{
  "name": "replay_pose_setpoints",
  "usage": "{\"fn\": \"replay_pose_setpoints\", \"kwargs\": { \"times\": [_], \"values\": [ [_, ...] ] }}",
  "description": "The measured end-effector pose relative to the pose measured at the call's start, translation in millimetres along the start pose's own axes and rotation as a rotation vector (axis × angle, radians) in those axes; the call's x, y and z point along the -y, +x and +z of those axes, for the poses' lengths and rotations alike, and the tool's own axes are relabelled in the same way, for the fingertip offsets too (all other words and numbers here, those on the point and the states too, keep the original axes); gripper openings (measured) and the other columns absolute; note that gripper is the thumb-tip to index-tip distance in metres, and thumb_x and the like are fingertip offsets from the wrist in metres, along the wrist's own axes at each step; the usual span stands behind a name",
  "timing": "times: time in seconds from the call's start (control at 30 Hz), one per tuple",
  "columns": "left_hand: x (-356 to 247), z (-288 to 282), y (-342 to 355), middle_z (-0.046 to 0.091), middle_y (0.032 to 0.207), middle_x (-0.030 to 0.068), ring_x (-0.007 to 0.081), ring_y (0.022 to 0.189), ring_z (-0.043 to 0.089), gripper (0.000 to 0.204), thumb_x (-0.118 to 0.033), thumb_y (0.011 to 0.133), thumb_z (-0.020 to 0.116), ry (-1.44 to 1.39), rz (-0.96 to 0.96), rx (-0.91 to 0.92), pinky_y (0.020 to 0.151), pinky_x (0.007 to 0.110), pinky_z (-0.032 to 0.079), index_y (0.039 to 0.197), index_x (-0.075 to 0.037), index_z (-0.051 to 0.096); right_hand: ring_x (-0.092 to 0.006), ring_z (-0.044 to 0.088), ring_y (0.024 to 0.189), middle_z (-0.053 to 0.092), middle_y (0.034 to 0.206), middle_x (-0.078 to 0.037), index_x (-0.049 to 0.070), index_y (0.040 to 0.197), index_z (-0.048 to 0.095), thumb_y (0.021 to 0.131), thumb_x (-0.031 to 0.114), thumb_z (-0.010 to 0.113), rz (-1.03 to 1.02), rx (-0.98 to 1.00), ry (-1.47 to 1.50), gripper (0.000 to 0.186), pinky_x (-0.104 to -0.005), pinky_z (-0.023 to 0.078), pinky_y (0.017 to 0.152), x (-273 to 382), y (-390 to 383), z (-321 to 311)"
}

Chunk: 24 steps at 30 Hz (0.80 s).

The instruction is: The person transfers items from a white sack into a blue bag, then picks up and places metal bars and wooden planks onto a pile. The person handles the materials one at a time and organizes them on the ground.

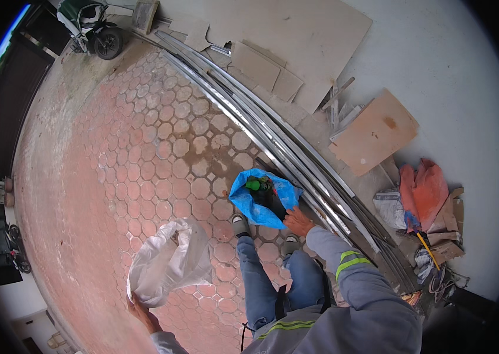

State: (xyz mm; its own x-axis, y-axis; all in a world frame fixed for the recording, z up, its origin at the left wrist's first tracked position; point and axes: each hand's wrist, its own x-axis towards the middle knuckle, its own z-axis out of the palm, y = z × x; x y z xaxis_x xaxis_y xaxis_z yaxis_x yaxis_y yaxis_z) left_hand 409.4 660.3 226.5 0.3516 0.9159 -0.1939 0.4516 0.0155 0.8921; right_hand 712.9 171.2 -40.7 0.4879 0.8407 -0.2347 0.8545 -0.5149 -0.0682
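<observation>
A crumpled white sack [170, 259] is gripped at its lower left edge by my left hand [143, 312], its fingers closed on it. My right hand [299, 222] grips the near right rim of an open blue bag [261, 213], which is by my feet at the centre. Inside the blue bag a green object [253, 185] shows among dark contents I cannot make out.
Long metal channels [308, 165] lie along the right of the paving [143, 183]. Beyond them are board sheets [373, 133], cardboard scraps [450, 224], red fabric [423, 189] and a wall [461, 88]. A parked motorcycle [108, 41] stands at the upper left, a dark gate [10, 100] at the left.
</observation>
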Motion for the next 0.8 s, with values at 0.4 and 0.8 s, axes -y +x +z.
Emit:
{"fn": "replay_pose_setpoints", "kwargs": {
  "times": [0.4,0.8],
  "values": [
    [10.2,172.7,122.8,0.054,0.124,0.0190,0.0328,0.109,0.055,0.050,-0.031,0.092,0.055,0.040,-0.169,0.178,0.093,0.045,0.045,0.131,0.000,0.047,-0.0279,0.054,0.102,0.063,0.089,-0.008,0.010,0.084,0.065,0.077,0.024,0.064,0.314,0.051,0.353,0.016,-0.0451,0.037,0.090,0.6,26.9,-11.1],
    [28.4,176.6,171.4,0.044,0.133,0.0263,0.0354,0.117,0.048,0.074,-0.045,0.089,0.059,0.284,-0.098,0.372,0.095,0.050,0.043,0.136,0.007,0.037,-0.0363,0.065,0.079,0.066,0.080,-0.020,0.002,0.104,0.060,0.089,0.041,0.056,1.291,-0.033,0.630,0.042,-0.0483,0.050,0.070,-62.7,157.9,27.3]
  ]
}}
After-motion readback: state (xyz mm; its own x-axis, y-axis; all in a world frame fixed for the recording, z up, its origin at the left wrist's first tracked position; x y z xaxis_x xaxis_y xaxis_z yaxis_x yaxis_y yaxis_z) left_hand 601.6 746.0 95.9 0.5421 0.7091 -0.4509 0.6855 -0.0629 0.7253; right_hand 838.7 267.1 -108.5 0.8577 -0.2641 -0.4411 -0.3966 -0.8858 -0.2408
